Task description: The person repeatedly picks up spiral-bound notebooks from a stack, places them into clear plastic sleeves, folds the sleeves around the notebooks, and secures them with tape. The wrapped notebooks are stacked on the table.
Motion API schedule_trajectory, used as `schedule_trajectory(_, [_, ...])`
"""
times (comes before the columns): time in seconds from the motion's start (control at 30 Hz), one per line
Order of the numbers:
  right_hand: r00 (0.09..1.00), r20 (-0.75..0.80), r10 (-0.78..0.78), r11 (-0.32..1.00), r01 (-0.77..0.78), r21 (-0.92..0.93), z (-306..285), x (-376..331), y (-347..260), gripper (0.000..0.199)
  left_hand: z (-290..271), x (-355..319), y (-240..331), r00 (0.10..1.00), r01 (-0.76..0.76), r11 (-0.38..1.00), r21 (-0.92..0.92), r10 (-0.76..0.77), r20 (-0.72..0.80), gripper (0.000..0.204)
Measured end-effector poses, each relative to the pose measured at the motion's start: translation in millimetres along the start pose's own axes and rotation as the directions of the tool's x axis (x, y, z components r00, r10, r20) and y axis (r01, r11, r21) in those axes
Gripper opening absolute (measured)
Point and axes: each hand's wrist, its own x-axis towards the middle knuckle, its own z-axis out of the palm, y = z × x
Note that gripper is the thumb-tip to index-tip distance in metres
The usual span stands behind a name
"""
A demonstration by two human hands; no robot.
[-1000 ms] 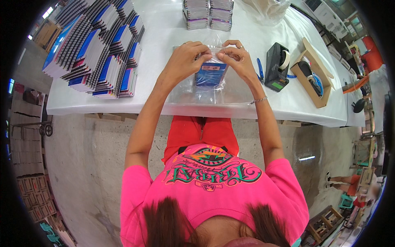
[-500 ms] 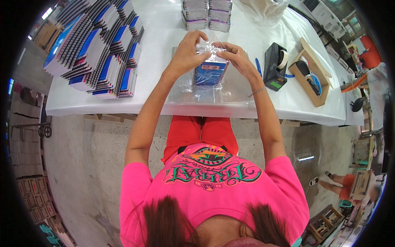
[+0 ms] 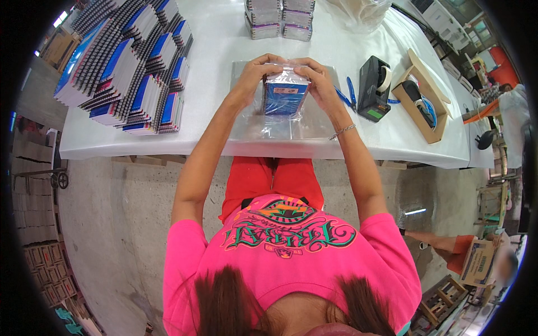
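- Here the pack (image 3: 284, 94), a small blue block of stacked booklets in a clear bag, stands on end on the film (image 3: 280, 126), near the table's (image 3: 224, 42) front edge and straight ahead of the person; the bag's loose top gathers above it.
- Both hands close on its upper end: the left hand (image 3: 253, 75) wraps the left top corner, fingers curled over the plastic; the right hand (image 3: 315, 78) mirrors it on the right corner, fingers bent and pinching the bag mouth; neither is spread flat.
- Likely it handles as a stiff, compact brick with modest weight; the paper inside should not crush, but the wrap looks slick and thin, so a hold on plastic alone could slip or tear; the firm side edges and corners seem the safer purchase, with the loose flap taken only by fingertips.
- The film under it is glossy and may slide on the table.
- Just right lie blue pens (image 3: 348, 92), then a black tape dispenser (image 3: 374, 87); further right a wooden tray (image 3: 423, 103).
- Left, well apart, fanned rows of spiral notebooks (image 3: 129, 67); at the far edge, wrapped bundles (image 3: 279, 17).
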Motion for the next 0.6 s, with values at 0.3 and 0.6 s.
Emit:
schedule_trajectory(0.3, [0.994,0.081,-0.076,0.919,0.101,-0.382,0.1,-8.9,-16.9,0.025,-8.3,-7.3,14.3,0.962,-0.272,0.866,0.42,0.253,0.102,0.017])
schedule_trajectory(0.6, [0.976,0.136,-0.171,0.732,0.218,-0.645,7.4,-34.9,-29.1,0.044,-5.5,-22.4,24.1,0.876,-0.458,0.646,0.61,0.445,0.186,0.022])
